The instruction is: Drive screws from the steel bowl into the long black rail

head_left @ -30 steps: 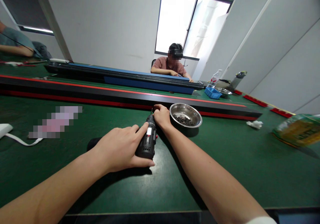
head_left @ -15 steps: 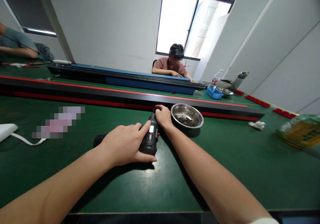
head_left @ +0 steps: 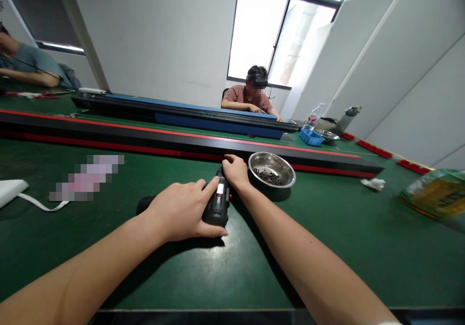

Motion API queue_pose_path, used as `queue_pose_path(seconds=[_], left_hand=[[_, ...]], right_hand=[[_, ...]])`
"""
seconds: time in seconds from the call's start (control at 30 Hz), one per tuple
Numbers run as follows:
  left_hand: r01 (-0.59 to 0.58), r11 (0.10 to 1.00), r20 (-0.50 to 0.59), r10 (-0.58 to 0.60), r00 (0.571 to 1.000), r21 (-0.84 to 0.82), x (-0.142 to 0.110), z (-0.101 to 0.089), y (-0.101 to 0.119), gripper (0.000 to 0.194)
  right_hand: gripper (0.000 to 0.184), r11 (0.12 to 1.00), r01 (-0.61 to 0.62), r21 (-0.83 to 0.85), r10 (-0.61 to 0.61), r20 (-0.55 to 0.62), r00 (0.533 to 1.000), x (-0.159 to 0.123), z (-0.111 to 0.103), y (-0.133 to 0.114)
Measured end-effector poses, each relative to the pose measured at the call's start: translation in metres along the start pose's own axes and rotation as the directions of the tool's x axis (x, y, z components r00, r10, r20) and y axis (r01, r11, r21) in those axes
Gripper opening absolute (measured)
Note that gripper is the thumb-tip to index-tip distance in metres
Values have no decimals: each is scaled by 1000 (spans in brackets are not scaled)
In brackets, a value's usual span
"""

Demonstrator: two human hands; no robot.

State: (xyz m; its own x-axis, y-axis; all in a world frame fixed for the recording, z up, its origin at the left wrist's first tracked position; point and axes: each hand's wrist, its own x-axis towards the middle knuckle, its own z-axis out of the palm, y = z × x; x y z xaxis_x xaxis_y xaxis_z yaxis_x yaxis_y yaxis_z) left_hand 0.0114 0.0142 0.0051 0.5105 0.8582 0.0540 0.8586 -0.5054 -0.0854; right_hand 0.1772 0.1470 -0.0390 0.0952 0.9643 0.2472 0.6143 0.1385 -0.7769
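Observation:
My left hand (head_left: 181, 209) is wrapped around a black cordless drill (head_left: 218, 208) that lies on its side on the green table, its front end towards the long black and red bar (head_left: 174, 139). At the drill's nose, my right hand (head_left: 235, 171) has its fingers curled together close to the bar's near side. Whatever those fingertips hold is hidden. Just right of this hand stands a round metal bowl (head_left: 291, 176) with many small dark screws (head_left: 269, 176) in it.
Behind the bar lies a black and blue rail (head_left: 218, 122), with a co-worker (head_left: 247, 97) seated beyond. A blue basket (head_left: 311, 137) and a bottle (head_left: 315, 116) stand back right. Crumpled tissue (head_left: 373, 184) and a yellow-green packet (head_left: 434, 194) lie right; a white cable (head_left: 47, 208) lies left.
My right fingers have moved slightly left and closer over the drill's nose, covering the bit that showed before. The left hand and drill stay in place.

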Motion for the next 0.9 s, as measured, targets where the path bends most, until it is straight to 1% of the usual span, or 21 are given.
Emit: queue_pose_path(seconds=[0.07, 0.17, 0.27, 0.37, 0.43, 0.5, 0.57, 0.6, 0.63, 0.67, 0.7, 0.73, 0.77, 0.8, 0.83, 0.87, 0.9], left_hand=[[-4, 1000, -3, 4, 1000, -9, -2, 1, 0, 114], [-6, 1000, -3, 5, 1000, -13, -5, 1, 0, 113], [-7, 1000, 3, 7, 1000, -22, -8, 1, 0, 115], [-2, 1000, 8, 2, 1000, -25, -10, -1, 1, 115], [8, 1000, 8, -8, 1000, -18, -10, -1, 1, 114], [17, 1000, 12, -17, 1000, -13, -10, -2, 2, 114], [21, 1000, 25, -21, 999, -17, -10, -2, 2, 115], [21, 1000, 32, -20, 999, -22, -10, -3, 2, 116], [21, 999, 38, -20, 999, -29, -10, -3, 2, 116], [23, 999, 41, -22, 999, -35, -10, -4, 2, 116], [25, 999, 44, -23, 999, -41, -10, -4, 2, 116], [28, 999, 45, -26, 999, -44, -10, -4, 2, 116], [31, 999, 45, -29, 999, -45, -10, -4, 2, 117], [35, 998, 46, -33, 998, -44, -10, -4, 2, 117], [37, 998, 47, -35, 998, -45, -10, -3, 2, 117], [39, 998, 47, -36, 998, -46, -11, -3, 1, 117], [40, 998, 49, -38, 998, -48, -11, -3, 1, 118]], right_hand=[[43, 1000, 7, -29, -7, -5, 1000, -4, 0, -4], [44, 995, 52, -83, -55, -30, 998, -9, -3, -15], [37, 988, 118, -102, -120, -12, 993, -12, -16, -30], [29, 977, 176, -118, -174, 20, 984, -10, -43, -38], [26, 964, 201, -173, -204, -1, 979, -6, -68, -32], [26, 960, 185, -208, -207, -90, 974, -2, -93, -18], [27, 961, 174, -215, -221, -219, 950, 0, -116, -1], [27, 960, 189, -209, -245, -288, 926, 0, -126, 7], [28, 954, 223, -200, -283, -361, 889, 0, -135, 13], [30, 941, 269, -203, -333, -439, 835, -2, -144, 18], [32, 922, 320, -218, -388, -518, 762, -5, -152, 20], [35, 898, 367, -242, -436, -598, 672, -8, -160, 22], [39, 874, 401, -273, -474, -658, 585, -11, -166, 22], [42, 854, 420, -305, -501, -698, 512, -14, -171, 21], [45, 839, 429, -334, -522, -717, 462, -17, -175, 21], [47, 827, 434, -357, -540, -718, 438, -18, -177, 21], [47, 819, 436, -374, -556, -704, 441, -19, -178, 21]])
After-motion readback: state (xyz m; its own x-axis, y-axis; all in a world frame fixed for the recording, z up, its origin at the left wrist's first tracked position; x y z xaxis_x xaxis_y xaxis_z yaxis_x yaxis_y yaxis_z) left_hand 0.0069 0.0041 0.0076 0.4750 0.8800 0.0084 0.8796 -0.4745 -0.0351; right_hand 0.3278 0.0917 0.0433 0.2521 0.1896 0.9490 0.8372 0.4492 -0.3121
